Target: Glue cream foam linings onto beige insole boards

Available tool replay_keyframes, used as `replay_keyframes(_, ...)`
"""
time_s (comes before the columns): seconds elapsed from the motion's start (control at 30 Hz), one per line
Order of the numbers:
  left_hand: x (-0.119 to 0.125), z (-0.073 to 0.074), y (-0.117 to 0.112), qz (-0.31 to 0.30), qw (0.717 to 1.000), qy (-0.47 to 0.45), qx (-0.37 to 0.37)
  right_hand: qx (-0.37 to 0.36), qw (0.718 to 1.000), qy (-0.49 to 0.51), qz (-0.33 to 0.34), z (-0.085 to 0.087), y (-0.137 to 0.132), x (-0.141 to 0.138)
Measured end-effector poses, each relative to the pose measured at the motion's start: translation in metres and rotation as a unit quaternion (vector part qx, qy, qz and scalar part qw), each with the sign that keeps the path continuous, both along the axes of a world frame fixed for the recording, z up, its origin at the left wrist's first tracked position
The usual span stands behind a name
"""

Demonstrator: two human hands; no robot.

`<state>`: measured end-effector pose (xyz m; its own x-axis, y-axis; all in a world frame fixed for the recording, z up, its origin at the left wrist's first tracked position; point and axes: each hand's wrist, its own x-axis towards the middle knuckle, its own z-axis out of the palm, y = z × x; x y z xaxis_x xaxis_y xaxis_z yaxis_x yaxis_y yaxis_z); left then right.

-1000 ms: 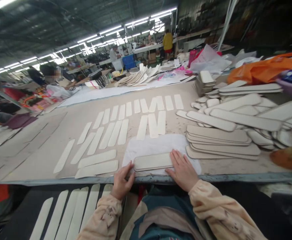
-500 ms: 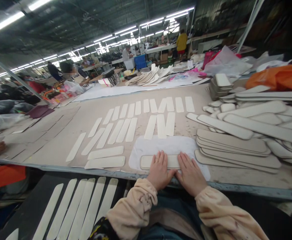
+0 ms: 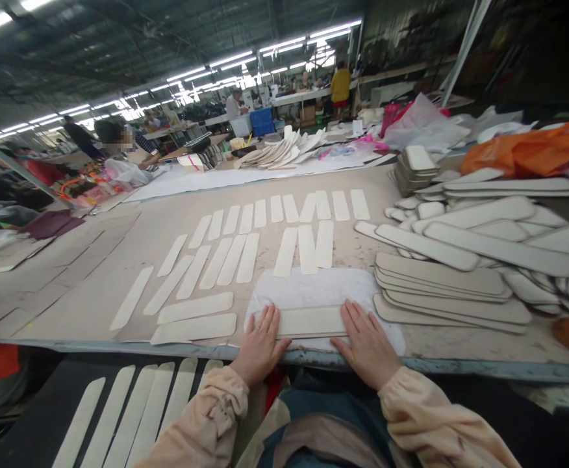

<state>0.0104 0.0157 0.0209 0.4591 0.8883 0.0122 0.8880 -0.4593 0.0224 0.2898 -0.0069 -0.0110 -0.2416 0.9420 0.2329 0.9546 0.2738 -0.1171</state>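
A long cream strip with rounded ends [image 3: 310, 321] lies crosswise on a white cloth pad [image 3: 314, 286] near the table's front edge. My left hand [image 3: 263, 338] rests flat over the strip's left end, fingers stretched out. Over its right end lies my right hand [image 3: 368, 339], also flat with the fingers spread. Both palms face down, and the strip's middle shows between them. Just right of the pad is a stack of grey-beige strips [image 3: 450, 292]. Two cream strips [image 3: 194, 329] lie left of my left hand.
Several rows of cream strips [image 3: 245, 216] cover the table's middle. A heap of edged strips [image 3: 499, 240] fills the right side, with an orange bag [image 3: 528, 148] behind. More strips [image 3: 119, 409] lie on a black surface below left. A person in yellow [image 3: 340, 84] stands far back.
My left hand has slid left along the strip to its left end, widening the gap between my hands. The right hand stays at the right end. The view has shifted slightly.
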Motion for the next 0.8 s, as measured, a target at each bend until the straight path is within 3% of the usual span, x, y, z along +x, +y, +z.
replay_keyframes(0.17,-0.010,0.011,0.036,0.069,0.997,0.003,0.020,-0.003,1.000,-0.001,0.001,0.000,0.000,0.000)
replay_keyframes(0.3,-0.018,0.015,0.054,0.063,0.996,0.038,-0.045,-0.004,1.000,0.000,-0.004,0.002,0.000,-0.001)
replay_keyframes(0.43,-0.024,0.021,0.057,0.045,0.994,0.079,-0.066,-0.013,1.000,0.000,-0.002,0.004,-0.001,-0.001)
replay_keyframes(0.7,-0.013,0.053,0.042,-0.011,0.990,0.140,-0.027,-0.025,0.999,0.031,-0.007,0.007,-0.001,-0.001)
replay_keyframes(0.8,-0.009,0.056,0.038,0.000,0.992,0.129,0.016,-0.035,0.999,0.041,-0.009,0.010,-0.001,0.000)
